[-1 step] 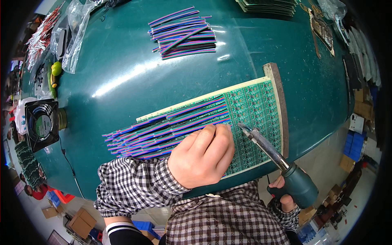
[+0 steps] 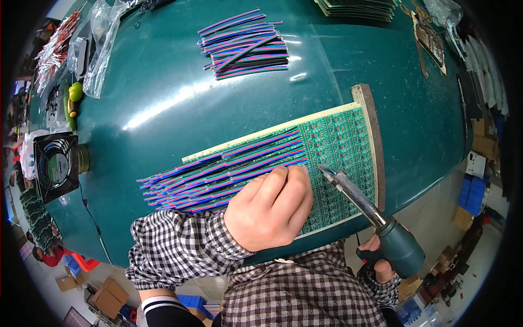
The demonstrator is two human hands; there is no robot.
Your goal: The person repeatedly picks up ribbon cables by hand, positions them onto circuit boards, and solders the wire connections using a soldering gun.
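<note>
At the far left edge of the teal table (image 2: 163, 103), a small black fan (image 2: 54, 166) is sitting beside clear plastic bags (image 2: 101, 43) and a green fruit-like object (image 2: 75, 91). Further in, toward the table's far side, a loose bundle of multicoloured ribbon wires (image 2: 245, 43) is lying on its own, well apart from the work.

Nearer the person, a row of the same striped wires (image 2: 218, 174) is fanning out across the left part of a green circuit board panel (image 2: 340, 144), their ends lying on the board. The left hand (image 2: 269, 210) is resting on these wires and the board, its fingers curled closed, seemingly pinching a wire end (the fingertips themselves are hidden under the knuckles).

Just to its right, the tip of a soldering iron (image 2: 359, 199) is touching the board close beside that hand. The right hand (image 2: 378, 256) is wrapping around the iron's dark green handle at the table's near edge. A brown strip (image 2: 373, 141) is running along the panel's right side.
</note>
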